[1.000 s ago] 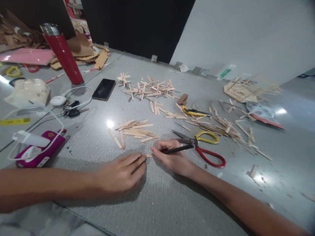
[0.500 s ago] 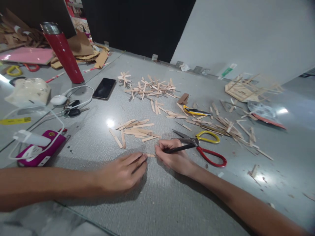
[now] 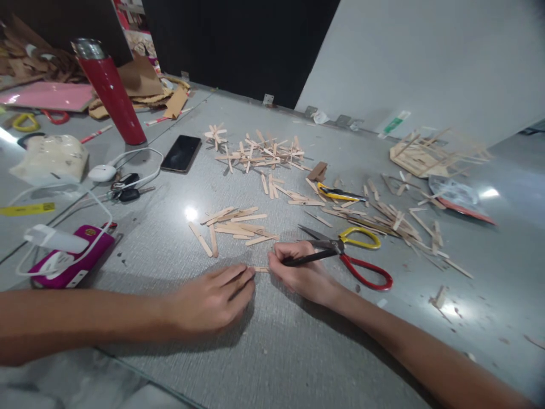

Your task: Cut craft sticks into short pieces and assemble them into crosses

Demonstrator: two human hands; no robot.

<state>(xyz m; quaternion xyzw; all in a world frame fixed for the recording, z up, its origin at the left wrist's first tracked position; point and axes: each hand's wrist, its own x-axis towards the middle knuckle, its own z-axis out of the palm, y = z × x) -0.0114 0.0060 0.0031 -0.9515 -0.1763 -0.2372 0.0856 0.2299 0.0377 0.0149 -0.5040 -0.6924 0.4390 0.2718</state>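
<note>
Between my two hands a short length of a wooden craft stick [image 3: 261,270] shows on the grey table. My left hand [image 3: 215,298] pinches its left end with the fingertips. My right hand [image 3: 300,272] is closed around a black pen [image 3: 310,257], at the stick's right end; the pen's tip is hidden behind the fingers. Just beyond the hands lies a loose pile of craft sticks [image 3: 238,228]. A pair of scissors [image 3: 340,245] with one yellow and one red handle lies open right beside my right hand.
Farther back are joined stick clusters [image 3: 264,152], a yellow box cutter [image 3: 340,193] and a phone [image 3: 181,153]. Stick scraps [image 3: 383,218] spread to the right, near a stick frame [image 3: 426,156]. At left stand a red flask [image 3: 111,94] and a purple power bank [image 3: 76,258] with cables.
</note>
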